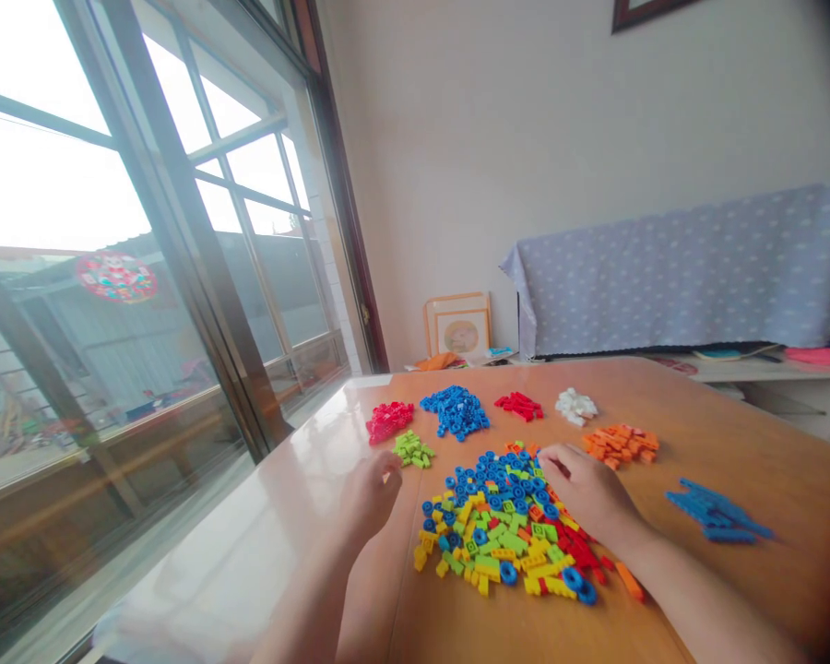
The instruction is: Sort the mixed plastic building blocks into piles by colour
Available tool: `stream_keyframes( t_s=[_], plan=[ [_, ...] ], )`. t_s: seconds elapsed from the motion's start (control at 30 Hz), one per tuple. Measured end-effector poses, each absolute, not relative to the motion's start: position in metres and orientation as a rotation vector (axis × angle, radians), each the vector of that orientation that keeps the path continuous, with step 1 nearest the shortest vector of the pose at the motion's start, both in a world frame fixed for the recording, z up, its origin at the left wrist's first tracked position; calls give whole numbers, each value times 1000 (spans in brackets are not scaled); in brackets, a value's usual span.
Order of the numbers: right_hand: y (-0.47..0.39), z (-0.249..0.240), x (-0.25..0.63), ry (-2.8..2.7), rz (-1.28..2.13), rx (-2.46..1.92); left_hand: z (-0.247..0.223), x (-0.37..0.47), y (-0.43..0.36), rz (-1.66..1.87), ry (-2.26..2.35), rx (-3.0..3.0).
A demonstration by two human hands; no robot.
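My left hand (373, 489) is beside a small pile of lime green bricks (413, 449), its fingers curled together; whatever they pinch is hidden. Over the right side of a large mixed heap of toy bricks (502, 544) hovers my right hand (585, 484), fingers bent inward and closed, with their contents not visible. Yellow, lime green, red and orange bricks lie jumbled in that heap, along with many blue wheel-like rings (508, 573). A few orange bricks (518, 447) show at the heap's far edge, close to my right fingertips.
Sorted piles line the wooden table (526, 636): pinkish-red pieces (389, 421), blue bricks (456, 411), red bricks (519, 406), white pieces (575, 406), orange bricks (622, 444) and long blue pieces (716, 512). A window stands left; a cloth-covered object (684, 267) is behind.
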State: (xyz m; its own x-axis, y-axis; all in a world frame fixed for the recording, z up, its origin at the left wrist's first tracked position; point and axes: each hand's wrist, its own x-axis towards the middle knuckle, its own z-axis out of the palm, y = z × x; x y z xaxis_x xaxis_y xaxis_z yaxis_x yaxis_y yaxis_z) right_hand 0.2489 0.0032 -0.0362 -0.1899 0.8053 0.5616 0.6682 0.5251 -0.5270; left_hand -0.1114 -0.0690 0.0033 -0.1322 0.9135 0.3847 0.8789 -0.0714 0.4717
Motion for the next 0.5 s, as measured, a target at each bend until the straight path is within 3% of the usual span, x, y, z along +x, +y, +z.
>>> stream_keyframes(
  t_s=[0.2, 0.5],
  plan=[
    [6, -38, 250, -1912, 226, -1226, 18, -58, -53, 681, 1894, 2146],
    [6, -35, 250, -1889, 246, -1281, 8, -27, -24, 395, 2054, 2133]
  ],
)
